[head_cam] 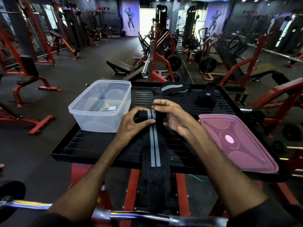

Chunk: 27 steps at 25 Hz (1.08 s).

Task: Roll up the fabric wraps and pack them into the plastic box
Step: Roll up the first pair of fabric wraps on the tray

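Observation:
A black fabric wrap with two grey stripes (153,148) lies lengthwise on the black ribbed platform (91,145), its near end hanging over the front edge. Its far end is rolled into a small coil. My left hand (131,123) pinches the coil's left side, and my right hand (170,115) holds its right side with fingers over the top. The clear plastic box (101,105) stands at the platform's left, with no wrap inside. A loose black wrap with a grey stripe (173,88) lies at the far edge. A rolled black wrap (205,98) sits at the far right.
The pink lid (236,140) lies flat on the platform's right side, overhanging the edge. A chrome barbell (114,215) crosses the bottom of the view in front of me. Red gym machines and benches surround the platform on a dark floor.

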Motion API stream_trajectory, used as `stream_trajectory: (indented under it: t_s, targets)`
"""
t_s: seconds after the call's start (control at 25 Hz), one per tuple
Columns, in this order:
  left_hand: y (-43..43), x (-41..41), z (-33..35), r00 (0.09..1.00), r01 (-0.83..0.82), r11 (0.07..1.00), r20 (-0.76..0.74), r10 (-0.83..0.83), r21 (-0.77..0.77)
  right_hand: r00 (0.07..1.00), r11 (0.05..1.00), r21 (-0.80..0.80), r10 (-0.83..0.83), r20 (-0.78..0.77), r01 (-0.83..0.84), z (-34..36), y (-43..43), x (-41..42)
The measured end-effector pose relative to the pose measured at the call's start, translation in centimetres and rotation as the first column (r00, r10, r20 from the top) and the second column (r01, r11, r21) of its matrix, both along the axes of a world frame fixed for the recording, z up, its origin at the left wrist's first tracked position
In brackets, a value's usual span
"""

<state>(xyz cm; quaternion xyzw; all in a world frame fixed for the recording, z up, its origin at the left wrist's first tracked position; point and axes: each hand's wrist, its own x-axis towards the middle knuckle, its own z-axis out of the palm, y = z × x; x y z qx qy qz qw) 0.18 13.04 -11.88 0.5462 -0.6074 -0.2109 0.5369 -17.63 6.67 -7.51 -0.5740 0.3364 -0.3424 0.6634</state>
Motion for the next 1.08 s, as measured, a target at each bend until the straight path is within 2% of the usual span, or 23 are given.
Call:
stream_trajectory:
  t_s: [0.08, 0.16, 0.24, 0.32, 0.4, 0.48, 0.56, 0.64, 0.72, 0.84, 0.88, 0.92, 1.0, 1.08]
  targets:
    - [0.1, -0.4, 0.1, 1.000, -0.011, 0.998, 0.010, 0.012, -0.062, 0.994, 0.998, -0.038, -0.053, -0.098, 0.050, -0.4, 0.2, 0.4]
    - [0.3, -0.3, 0.2, 1.000, -0.009, 0.995, 0.008, 0.009, -0.099, 0.964, 0.996, -0.085, -0.001, -0.265, -0.022, -1.4, 0.5, 0.2]
    - [0.4, 0.1, 0.2, 0.999, -0.007, 0.993, 0.047, 0.013, -0.115, 0.949, 0.991, -0.115, 0.031, -0.314, -0.071, -2.3, 0.5, -0.1]
    - [0.2, 0.4, 0.0, 0.996, 0.013, 0.994, 0.085, -0.003, -0.113, 0.976, 0.982, -0.187, -0.004, -0.219, -0.038, -2.6, 0.8, -0.2]
    - [0.4, -0.1, 0.3, 0.998, 0.046, 0.999, 0.042, -0.045, -0.022, 0.995, 0.965, -0.259, -0.056, -0.083, 0.032, -2.7, 1.3, 0.1]
    - [0.9, -1.0, 1.0, 0.979, 0.172, 0.965, -0.146, -0.144, 0.200, 0.997, 0.951, -0.303, -0.071, 0.009, 0.070, -3.3, 1.5, 0.4]
    - [1.3, -1.2, 1.3, 0.939, 0.278, 0.874, -0.306, -0.159, 0.398, 0.998, 0.941, -0.330, -0.068, 0.016, 0.069, -3.8, 1.8, 0.3]
    - [1.3, -0.4, 1.1, 0.943, 0.296, 0.843, -0.279, -0.183, 0.449, 0.998, 0.924, -0.378, -0.063, -0.006, 0.056, -4.2, 1.7, -0.2]
    - [1.2, 0.8, 0.5, 0.959, 0.280, 0.867, -0.151, -0.238, 0.411, 0.998, 0.915, -0.403, -0.039, -0.044, 0.018, -4.5, 1.5, -0.7]
    - [1.0, 1.5, -0.1, 0.969, 0.204, 0.932, 0.076, -0.236, 0.301, 0.996, 0.927, -0.375, -0.026, -0.082, -0.007, -4.7, 1.4, -0.9]
    - [1.0, 1.4, -0.2, 0.972, 0.186, 0.949, 0.096, -0.216, 0.254, 0.995, 0.935, -0.354, -0.023, -0.096, -0.013, -4.6, 1.4, -0.9]
    - [1.0, 1.3, -0.4, 0.977, 0.177, 0.961, 0.081, -0.198, 0.214, 0.996, 0.957, -0.289, -0.001, -0.086, -0.024, -4.4, 1.4, -0.9]
    - [0.9, 1.1, -0.6, 0.986, 0.144, 0.980, 0.061, -0.153, 0.139, 0.999, 0.999, -0.020, 0.033, 0.027, -0.032, -3.4, 1.5, -0.8]
    - [0.9, 0.9, -0.6, 0.994, 0.093, 0.993, 0.049, -0.096, 0.067, 0.995, 0.983, 0.181, -0.019, 0.099, 0.001, -2.6, 1.7, -0.5]
